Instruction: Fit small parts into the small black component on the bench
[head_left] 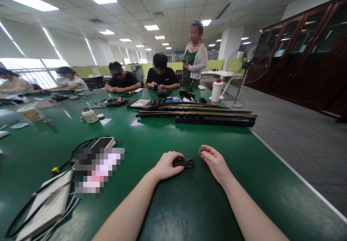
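Observation:
On the green table lies a small black device part with fine details on top; its exact kind is unclear. My left hand grips its left end between thumb and fingers. To the right and slightly higher, my right hand pinches a small dark grey, block-shaped piece at the fingertips. A short gap of bare tabletop separates that piece from the black part.
Long black bars with thin brass-coloured rods lie beyond my hands. A white bottle with a red cap stands behind them. Left are a white power bank, cables and a phone. Several people work or stand farther back.

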`<state>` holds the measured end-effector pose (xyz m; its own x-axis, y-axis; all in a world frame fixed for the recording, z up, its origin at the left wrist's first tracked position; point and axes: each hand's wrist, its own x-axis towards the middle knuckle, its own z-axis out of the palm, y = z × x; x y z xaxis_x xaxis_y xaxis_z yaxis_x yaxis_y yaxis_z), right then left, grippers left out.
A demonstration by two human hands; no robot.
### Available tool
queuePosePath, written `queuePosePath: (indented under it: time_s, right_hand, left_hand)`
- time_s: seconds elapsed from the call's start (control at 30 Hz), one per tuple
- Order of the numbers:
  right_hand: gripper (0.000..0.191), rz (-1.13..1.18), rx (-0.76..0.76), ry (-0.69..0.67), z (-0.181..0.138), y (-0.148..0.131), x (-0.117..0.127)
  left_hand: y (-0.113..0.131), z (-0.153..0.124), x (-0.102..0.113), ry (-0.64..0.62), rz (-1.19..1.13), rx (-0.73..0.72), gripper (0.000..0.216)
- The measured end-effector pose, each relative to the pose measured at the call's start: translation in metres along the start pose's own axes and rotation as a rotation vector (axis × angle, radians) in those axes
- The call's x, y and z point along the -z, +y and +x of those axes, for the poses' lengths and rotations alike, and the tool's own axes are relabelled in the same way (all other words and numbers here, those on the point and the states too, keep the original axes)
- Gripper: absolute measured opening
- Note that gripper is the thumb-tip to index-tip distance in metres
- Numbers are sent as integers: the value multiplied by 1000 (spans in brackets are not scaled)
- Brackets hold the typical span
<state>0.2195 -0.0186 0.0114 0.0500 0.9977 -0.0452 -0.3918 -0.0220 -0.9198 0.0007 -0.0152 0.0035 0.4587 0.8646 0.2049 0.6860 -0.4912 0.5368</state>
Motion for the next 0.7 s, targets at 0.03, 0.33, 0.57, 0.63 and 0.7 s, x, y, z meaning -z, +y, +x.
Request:
queuePosePath:
  time_s: [0.03,0.33,0.57,0.63,0.7]
  right_hand:
    - [35,-6,-1,-1,0,0,0]
    - [36,-51,15,-26,0,3,-1]
    - [38,-157,20,-92,-1,5,-5]
    - [38,-183,18,-108,-3,4,-8]
    - [38,-190,6,-117,-5,3,-11]
  left_hand:
    - [0,0,0,-2,1,3,40]
    - [0,0,0,0,2,12,40]
    - [0,0,1,1,-7,11,40]
    - [0,0,1,2,-7,11,40]
    - [0,0,1,0,-4,14,41]
